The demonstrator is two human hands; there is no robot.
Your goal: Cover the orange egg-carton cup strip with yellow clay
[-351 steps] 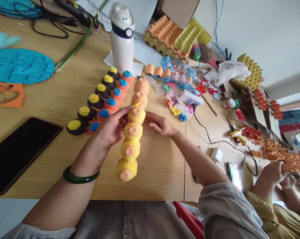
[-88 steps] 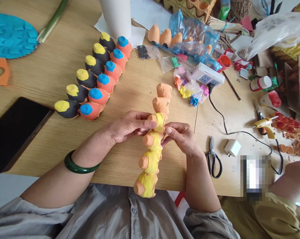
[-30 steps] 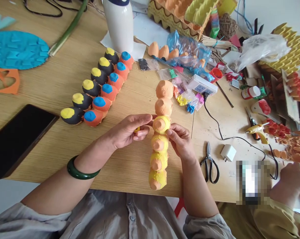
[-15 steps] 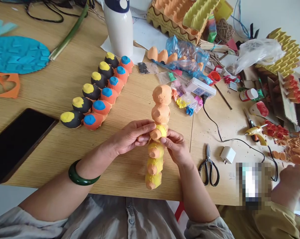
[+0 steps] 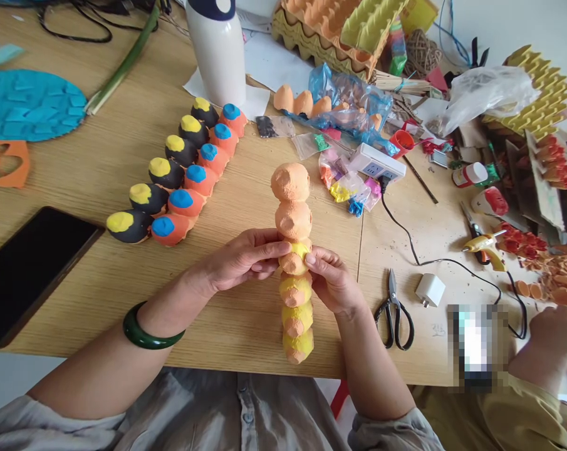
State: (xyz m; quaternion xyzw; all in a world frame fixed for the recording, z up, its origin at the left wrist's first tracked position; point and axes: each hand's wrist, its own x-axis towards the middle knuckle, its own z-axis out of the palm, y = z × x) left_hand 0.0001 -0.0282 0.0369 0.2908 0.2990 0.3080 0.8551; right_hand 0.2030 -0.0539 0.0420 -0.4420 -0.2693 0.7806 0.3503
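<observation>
An orange egg-carton strip [image 5: 293,219] stands lengthwise in front of me, held between both hands. Its lower bumps carry yellow clay around their orange tips; the top two are bare orange. My left hand [image 5: 250,258] pinches the strip's left side at the third bump from the top. On the right side, at the same bump, the thumb and fingers of my right hand [image 5: 332,275] press on the yellow clay [image 5: 299,248]. To the left lie a strip of black bumps with yellow tops [image 5: 163,172] and a strip of orange bumps with blue tops [image 5: 201,178].
A black phone [image 5: 34,269] lies at the left, black-handled scissors [image 5: 394,310] and a white charger [image 5: 430,290] at the right. A white bottle [image 5: 217,56] stands behind. Clay bags [image 5: 344,185] surround a power strip [image 5: 377,164]. Another person's hand [image 5: 549,338] is at far right.
The held strip has turned slightly, its top end shifting left and its lower end right. Both hands still grip it at the third bump. The whole view has shifted a little.
</observation>
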